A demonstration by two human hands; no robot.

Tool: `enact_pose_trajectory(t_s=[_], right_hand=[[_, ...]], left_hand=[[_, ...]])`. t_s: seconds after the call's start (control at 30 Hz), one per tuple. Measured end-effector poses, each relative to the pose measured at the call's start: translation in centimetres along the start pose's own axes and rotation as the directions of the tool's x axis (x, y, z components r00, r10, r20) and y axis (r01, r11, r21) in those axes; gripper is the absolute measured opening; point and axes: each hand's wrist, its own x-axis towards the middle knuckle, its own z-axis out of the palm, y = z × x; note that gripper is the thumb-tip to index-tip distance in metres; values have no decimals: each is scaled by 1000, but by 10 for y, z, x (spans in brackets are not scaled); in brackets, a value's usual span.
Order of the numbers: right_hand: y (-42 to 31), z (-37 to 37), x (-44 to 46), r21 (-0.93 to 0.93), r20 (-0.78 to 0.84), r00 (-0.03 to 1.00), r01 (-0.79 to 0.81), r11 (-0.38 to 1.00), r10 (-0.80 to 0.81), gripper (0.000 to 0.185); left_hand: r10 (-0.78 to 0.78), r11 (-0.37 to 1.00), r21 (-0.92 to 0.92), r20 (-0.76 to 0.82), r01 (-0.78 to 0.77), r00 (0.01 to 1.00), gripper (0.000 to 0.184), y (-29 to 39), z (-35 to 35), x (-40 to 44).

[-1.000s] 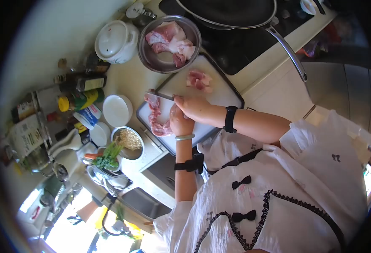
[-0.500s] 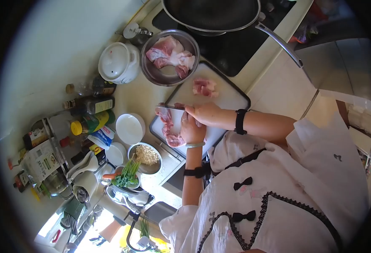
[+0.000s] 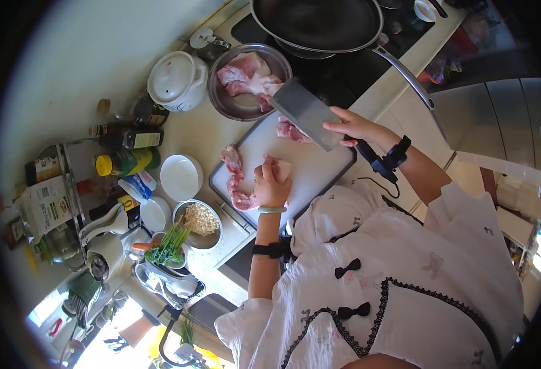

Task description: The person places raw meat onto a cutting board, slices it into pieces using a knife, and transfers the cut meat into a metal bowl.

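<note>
Bottles (image 3: 132, 138) lie along the counter's (image 3: 187, 138) wall edge, with a white lidded pot (image 3: 175, 83) by the same edge. White bowl (image 3: 181, 178) next, then small steel bowl (image 3: 210, 237) of pale chopped bits, near the sink-end corner. Large steel bowl (image 3: 218, 98) with raw meat chunks (image 3: 246, 74) sits between pot and hob. Long meat strip (image 3: 233, 178) on cutting board (image 3: 319, 160), toward its wall-side corner. Left hand (image 3: 270, 187) on the board beside the strip, fingers curled over and pressing a meat piece (image 3: 281, 170). Cleaver (image 3: 307, 114) raised, blade tilted above cut meat (image 3: 290, 130) at the board's hob side. Wok (image 3: 319, 24) on the hob behind. Right hand (image 3: 358, 127) grips the cleaver handle, fingers wrapped, one reaching onto the blade.
</note>
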Motion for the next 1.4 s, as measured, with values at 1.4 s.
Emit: enact_pose_trajectory(t_s=[1.4], right_hand=[[34,94,-3,-893,111,945,231,387,-307,31]], left_hand=[[180,983,52,-129,-174,975,38,5,17,17]])
